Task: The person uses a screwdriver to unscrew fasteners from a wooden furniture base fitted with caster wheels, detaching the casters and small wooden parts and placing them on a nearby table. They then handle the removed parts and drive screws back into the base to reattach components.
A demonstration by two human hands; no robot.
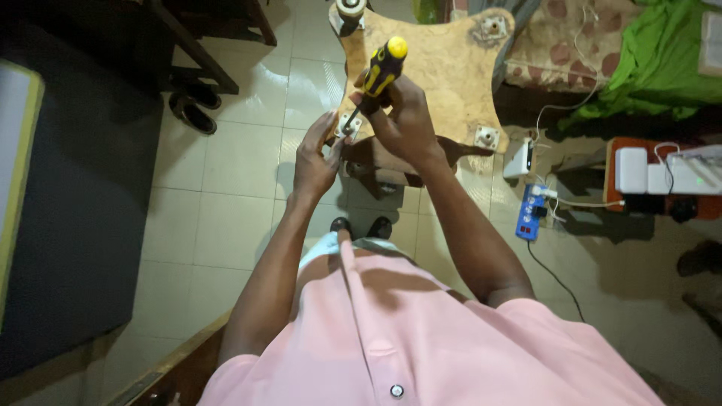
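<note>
We see from above a person in a pink shirt [421,353] who stands on a floor of pale tiles [226,165]; in front of them is a wooden board [444,68] with a wavy edge, turned so that its underside faces up; it carries small metal plates near its corners, one at the far right corner [493,28], one at the near right corner [486,137], and one at the near left corner [347,128]; a caster wheel [350,9] stands on the far left corner; the right hand [402,113] is closed around a screwdriver [378,75] with a yellow and black handle, the fingers wrapped tight on the grip; the handle points up and away, and the thin shaft goes down and to the left, to the near left plate; we cannot tell if the tip sits in a screw; the left hand [316,154] is at the near left corner of the board, with the fingers slightly bent and together against the edge just beside that plate; we cannot tell if it pinches something small; under the board we see a dark wooden piece [376,169]; to the right on the floor lies a blue power strip [530,210] with cables, and near it a white adapter [519,158]; farther right there is a green cloth [662,60]; at the left stands a dark piece of furniture [75,188], and beside it a dark shoe [192,111].
</note>
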